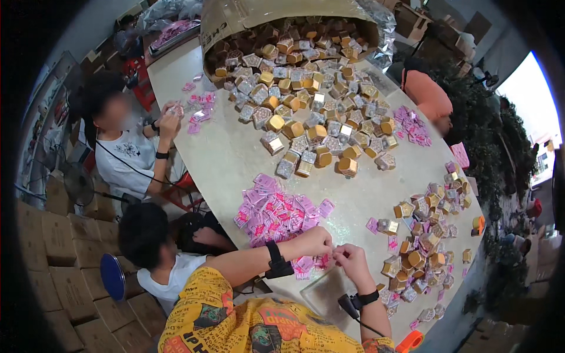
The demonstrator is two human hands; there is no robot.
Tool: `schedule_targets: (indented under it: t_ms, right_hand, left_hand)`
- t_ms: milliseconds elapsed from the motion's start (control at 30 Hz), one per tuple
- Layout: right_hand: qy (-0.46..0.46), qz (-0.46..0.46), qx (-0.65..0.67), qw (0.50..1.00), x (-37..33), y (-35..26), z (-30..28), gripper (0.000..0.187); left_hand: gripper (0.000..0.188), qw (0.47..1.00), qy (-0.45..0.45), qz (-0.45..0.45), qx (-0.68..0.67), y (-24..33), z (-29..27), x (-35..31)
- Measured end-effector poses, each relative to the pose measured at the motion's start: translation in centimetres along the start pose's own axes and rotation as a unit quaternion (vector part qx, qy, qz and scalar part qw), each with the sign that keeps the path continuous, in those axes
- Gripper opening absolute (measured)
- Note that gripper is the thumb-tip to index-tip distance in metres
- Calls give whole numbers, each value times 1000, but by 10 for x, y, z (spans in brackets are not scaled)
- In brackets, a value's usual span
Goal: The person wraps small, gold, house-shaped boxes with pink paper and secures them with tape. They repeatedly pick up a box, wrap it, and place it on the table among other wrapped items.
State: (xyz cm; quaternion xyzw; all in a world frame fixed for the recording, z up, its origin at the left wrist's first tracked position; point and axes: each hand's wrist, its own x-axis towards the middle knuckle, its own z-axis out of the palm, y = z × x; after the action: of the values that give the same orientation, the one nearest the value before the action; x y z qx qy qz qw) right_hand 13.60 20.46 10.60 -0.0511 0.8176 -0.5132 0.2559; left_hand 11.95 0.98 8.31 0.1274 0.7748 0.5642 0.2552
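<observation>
Both of my hands meet over the near part of the table. My left hand is closed, its fingertips pinched together by the edge of a heap of small pink packets. My right hand is closed too, thumb and fingertips almost touching the left ones. Whatever they pinch is too small to make out. A few pink packets lie just below my left hand. To the right of my hands spreads a pile of small gold-and-clear faceted boxes mixed with pink packets.
A big cardboard carton lies on its side at the far end, boxes spilling from it across the table. Orange tape rolls sit on the right edge. Two people sit at left; another in orange bends at right.
</observation>
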Motion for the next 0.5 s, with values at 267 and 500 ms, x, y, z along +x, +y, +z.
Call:
schedule_targets:
  t_ms: [267, 500]
  right_hand:
    - [92, -14, -29, 995, 3, 17, 3, 6]
    - [124, -40, -15, 991, -3, 29, 0, 6]
  left_hand:
    - [54, 846, 368, -86, 375, -23, -115, 64]
    - [61, 863, 399, -230, 208, -61, -160, 83]
